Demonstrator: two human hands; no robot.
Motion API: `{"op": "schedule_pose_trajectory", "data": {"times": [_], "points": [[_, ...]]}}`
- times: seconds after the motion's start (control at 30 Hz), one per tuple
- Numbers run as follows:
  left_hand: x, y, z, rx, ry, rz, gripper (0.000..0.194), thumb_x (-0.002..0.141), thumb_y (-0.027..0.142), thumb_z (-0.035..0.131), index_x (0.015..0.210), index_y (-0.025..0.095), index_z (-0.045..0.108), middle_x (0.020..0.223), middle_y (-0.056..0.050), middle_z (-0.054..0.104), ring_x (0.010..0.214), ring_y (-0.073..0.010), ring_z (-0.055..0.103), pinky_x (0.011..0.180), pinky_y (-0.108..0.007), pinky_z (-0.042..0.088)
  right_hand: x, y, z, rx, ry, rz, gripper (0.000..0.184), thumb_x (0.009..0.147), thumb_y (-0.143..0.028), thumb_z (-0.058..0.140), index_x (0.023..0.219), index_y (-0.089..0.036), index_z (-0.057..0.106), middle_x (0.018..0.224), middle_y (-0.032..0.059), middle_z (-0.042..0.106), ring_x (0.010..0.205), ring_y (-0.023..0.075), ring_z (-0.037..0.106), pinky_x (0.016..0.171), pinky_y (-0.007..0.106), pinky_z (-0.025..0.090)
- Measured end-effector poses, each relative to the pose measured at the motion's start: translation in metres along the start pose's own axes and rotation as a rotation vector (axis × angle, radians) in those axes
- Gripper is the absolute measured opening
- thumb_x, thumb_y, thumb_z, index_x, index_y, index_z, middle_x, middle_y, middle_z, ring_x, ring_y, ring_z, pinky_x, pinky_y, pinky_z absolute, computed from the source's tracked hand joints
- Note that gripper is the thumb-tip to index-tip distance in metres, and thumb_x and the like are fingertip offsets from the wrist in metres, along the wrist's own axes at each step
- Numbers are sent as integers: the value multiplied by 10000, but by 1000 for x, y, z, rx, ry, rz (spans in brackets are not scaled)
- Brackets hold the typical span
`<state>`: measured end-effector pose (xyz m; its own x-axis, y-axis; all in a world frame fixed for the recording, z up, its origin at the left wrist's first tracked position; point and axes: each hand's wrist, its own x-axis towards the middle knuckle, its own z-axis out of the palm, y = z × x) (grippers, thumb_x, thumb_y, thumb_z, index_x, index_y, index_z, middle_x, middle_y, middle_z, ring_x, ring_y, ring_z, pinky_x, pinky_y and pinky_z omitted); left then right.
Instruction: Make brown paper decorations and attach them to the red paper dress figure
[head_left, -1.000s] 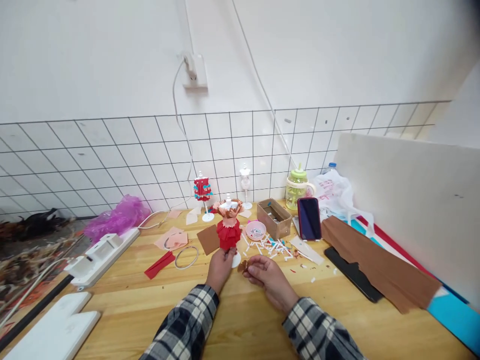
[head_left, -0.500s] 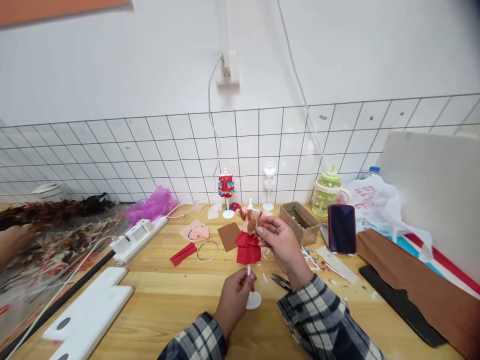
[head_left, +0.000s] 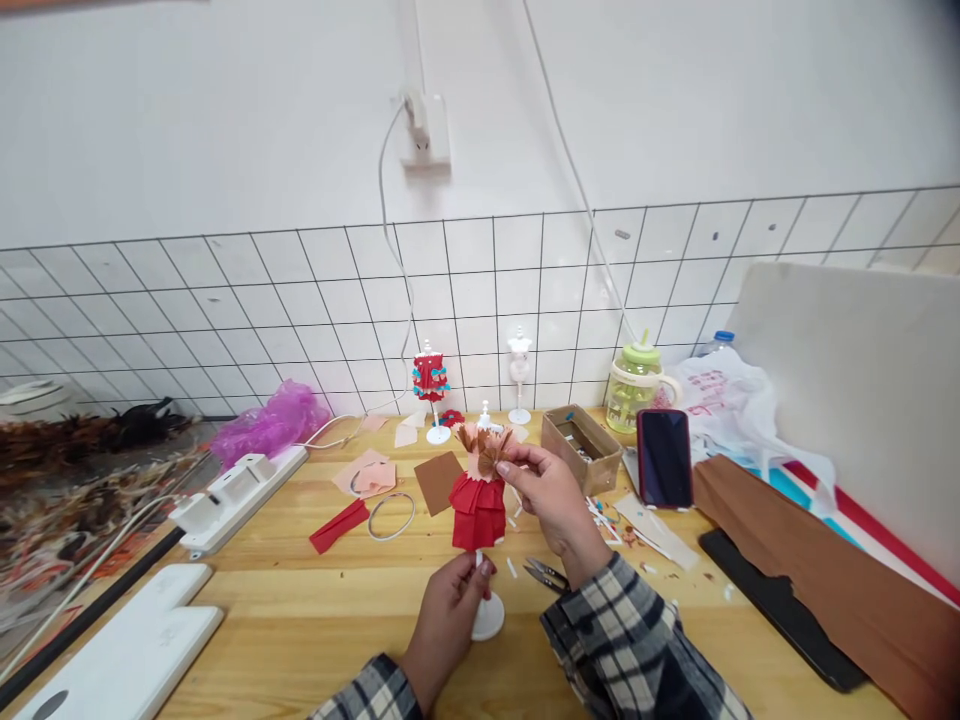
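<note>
A small white mannequin stand (head_left: pixel 489 620) wears a doll dress with a red pleated skirt (head_left: pixel 478 512) and a pale pink top edged with brown ruffles (head_left: pixel 469 438). My left hand (head_left: pixel 448 612) is closed round the stand's post, just above the round base. At the top's right side, my right hand (head_left: pixel 546 492) pinches a fan-like brown pleated piece (head_left: pixel 491 455) between thumb and fingers. Whether that piece is attached to the dress is unclear. Thread snips (head_left: pixel 546 574) lie on the table below my right hand.
Behind stand a mannequin in a red and blue dress (head_left: pixel 430 380) and a bare white mannequin (head_left: pixel 519 370). A cardboard box (head_left: pixel 581 450), green-lidded bottle (head_left: pixel 637 385) and phone (head_left: pixel 665 458) are at right. Brown sheet (head_left: pixel 439 483), metal ring (head_left: pixel 391 517) and power strip (head_left: pixel 240 500) lie left.
The camera view has shifted, so most things appear further left. Both hands keep their hold on the stand and the brown pleated piece. Another person's hand at far left is out of view.
</note>
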<state>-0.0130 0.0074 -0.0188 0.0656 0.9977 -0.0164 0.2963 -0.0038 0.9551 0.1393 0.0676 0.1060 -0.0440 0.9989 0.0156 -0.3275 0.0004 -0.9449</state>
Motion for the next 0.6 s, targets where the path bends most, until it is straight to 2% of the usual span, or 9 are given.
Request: {"op": "schedule_pose_trajectory", "data": {"times": [0.2, 0.6], "points": [[0, 2, -2, 1, 8, 10, 502, 823, 611, 472, 868, 142, 645, 620, -8, 556, 531, -130, 464, 498, -223, 322, 1, 3, 0, 46, -10, 62, 356, 553, -393, 800, 774, -160, 647, 688, -5, 617, 529, 77, 442, 442, 212, 268], [-4, 7, -1, 48, -56, 86, 430, 869, 540, 452, 877, 158, 648, 644, -16, 583, 571, -138, 489, 534, -226, 356, 1, 1, 0, 28, 40, 85, 365, 514, -388, 818, 758, -158, 674, 750, 28, 669, 637, 124, 529, 500, 225, 324]]}}
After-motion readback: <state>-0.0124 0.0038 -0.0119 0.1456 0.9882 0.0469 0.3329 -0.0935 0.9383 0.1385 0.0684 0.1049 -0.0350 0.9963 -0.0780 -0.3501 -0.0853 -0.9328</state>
